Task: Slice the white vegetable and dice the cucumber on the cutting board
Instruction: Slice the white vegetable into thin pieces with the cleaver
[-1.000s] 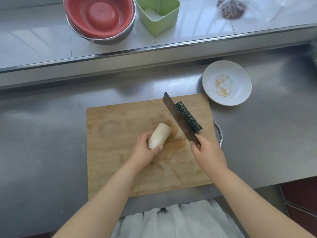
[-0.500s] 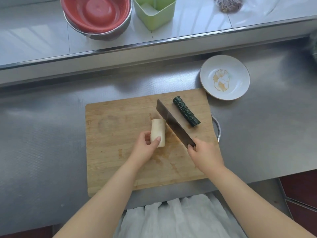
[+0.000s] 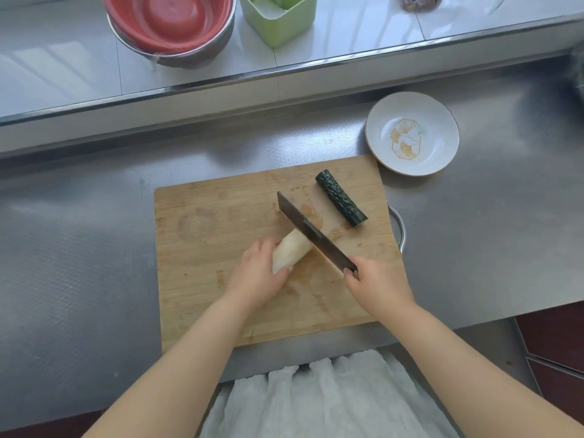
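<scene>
A white vegetable piece (image 3: 289, 252) lies slanted on the wooden cutting board (image 3: 202, 248). My left hand (image 3: 256, 276) grips its near end. My right hand (image 3: 376, 284) grips the handle of a dark cleaver (image 3: 311, 230), whose blade runs diagonally and meets the vegetable's far end. A short dark green cucumber piece (image 3: 341, 197) lies by itself near the board's far right corner, apart from the blade.
A white plate (image 3: 442, 121) with a gold pattern sits beyond the board's right corner on the steel counter. On the raised ledge behind stand red bowls nested in a steel bowl (image 3: 170, 26) and a green container (image 3: 281, 17). A metal handle (image 3: 400, 229) sticks out right of the board.
The cleaver has moved left, away from the cucumber, and now meets the white vegetable's far end. My left hand has turned the vegetable from upright on the board to slanted.
</scene>
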Demonstrator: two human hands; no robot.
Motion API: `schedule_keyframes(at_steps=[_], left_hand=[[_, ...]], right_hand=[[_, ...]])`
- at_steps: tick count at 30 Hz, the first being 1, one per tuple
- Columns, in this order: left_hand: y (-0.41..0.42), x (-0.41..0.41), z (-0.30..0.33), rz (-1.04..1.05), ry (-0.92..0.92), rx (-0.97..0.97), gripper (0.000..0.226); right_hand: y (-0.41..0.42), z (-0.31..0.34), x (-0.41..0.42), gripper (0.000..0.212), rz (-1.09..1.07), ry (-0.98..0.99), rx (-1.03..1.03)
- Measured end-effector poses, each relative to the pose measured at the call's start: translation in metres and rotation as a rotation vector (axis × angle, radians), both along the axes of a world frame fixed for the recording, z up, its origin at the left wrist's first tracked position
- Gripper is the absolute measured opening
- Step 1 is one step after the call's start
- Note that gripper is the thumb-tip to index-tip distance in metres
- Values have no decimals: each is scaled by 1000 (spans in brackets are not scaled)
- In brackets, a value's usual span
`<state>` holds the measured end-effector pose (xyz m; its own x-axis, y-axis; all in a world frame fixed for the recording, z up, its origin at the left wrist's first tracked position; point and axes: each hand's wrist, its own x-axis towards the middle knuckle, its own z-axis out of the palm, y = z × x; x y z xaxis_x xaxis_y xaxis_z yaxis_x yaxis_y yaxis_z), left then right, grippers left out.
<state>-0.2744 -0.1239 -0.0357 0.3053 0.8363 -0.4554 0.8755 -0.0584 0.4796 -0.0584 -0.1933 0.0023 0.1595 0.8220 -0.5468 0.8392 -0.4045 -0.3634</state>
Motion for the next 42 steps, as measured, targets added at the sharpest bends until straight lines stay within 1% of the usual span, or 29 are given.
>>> schedule_keyframes(at_steps=[2, 4, 7, 11, 15, 18, 20, 24, 26, 30, 38, 42], left_hand=[[1, 5, -1, -6, 1, 42, 56], [0, 8, -2, 33, -17, 59, 52], [-3, 7, -4, 99, -45, 37, 48], [-3, 6, -3, 159, -89, -156, 47], [1, 5, 0, 317, -208, -349, 41], [4, 4, 1, 396, -261, -477, 33], [2, 5, 1, 474, -339, -545, 32], [-10, 11, -3, 675, -553, -653, 41], [-15, 13, -5, 734, -603, -646, 41], [-19, 16, -8, 754, -609, -606, 37], [-10, 27, -10, 679, -529, -599, 32], [-11, 29, -13, 682, -538, -590, 27]], right_hand=[[-3, -3, -4, 11, 4, 23, 0], [-5, -5, -8, 13, -1, 40, -2], [-7, -8, -9, 12, -15, 39, -7], [-7, -10, -9, 14, -52, 50, -15], [-6, -9, -10, 21, -98, 73, -30], [-4, -9, -11, 16, -159, 114, -47], [-3, -7, -12, 15, -173, 124, -52], [-3, 0, -12, 13, -184, 150, -54], [-5, 4, -11, 13, -200, 177, -44], [-19, 17, -10, 19, -266, 238, -24], [-36, 34, -16, 19, -309, 290, -25], [-41, 33, -15, 15, -319, 296, -42]])
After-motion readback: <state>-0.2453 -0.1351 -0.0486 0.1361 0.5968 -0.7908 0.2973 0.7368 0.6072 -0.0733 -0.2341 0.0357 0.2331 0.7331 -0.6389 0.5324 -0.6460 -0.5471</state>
